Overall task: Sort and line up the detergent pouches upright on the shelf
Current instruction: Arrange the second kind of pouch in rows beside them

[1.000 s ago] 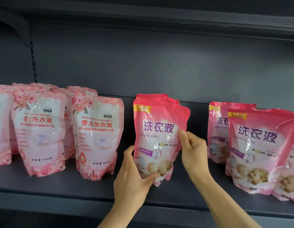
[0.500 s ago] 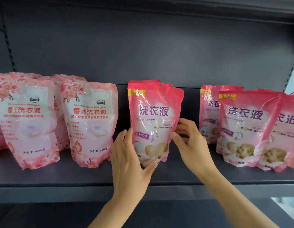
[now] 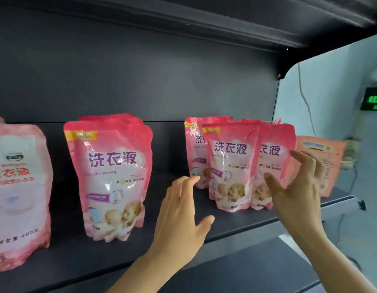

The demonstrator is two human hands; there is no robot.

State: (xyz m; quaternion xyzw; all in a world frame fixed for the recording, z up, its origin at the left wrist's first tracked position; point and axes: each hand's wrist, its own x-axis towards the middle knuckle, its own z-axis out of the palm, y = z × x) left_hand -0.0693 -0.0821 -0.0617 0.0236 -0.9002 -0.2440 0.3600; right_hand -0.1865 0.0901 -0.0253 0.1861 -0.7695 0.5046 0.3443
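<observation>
A pink detergent pouch point(image 3: 111, 176) stands upright on the dark shelf point(image 3: 236, 220), with more of the same kind behind it. To its right a group of three pink pouches point(image 3: 232, 163) stands close together, partly overlapping. My left hand point(image 3: 181, 216) hovers open between the two groups, holding nothing. My right hand point(image 3: 297, 187) is open in front of the rightmost pink pouch point(image 3: 274, 149), fingers spread, and I cannot tell whether it touches. A pale floral pouch point(image 3: 18, 193) stands at the far left.
An orange pouch point(image 3: 322, 157) stands at the shelf's right end, behind my right hand. The shelf ends there, with a pale wall, a cable and a green lit sign point(image 3: 373, 99) beyond. Another shelf board point(image 3: 204, 20) runs overhead.
Both hands have let go of the middle pink pouch, which stays upright, and moved right toward the group of three. The view has swung right.
</observation>
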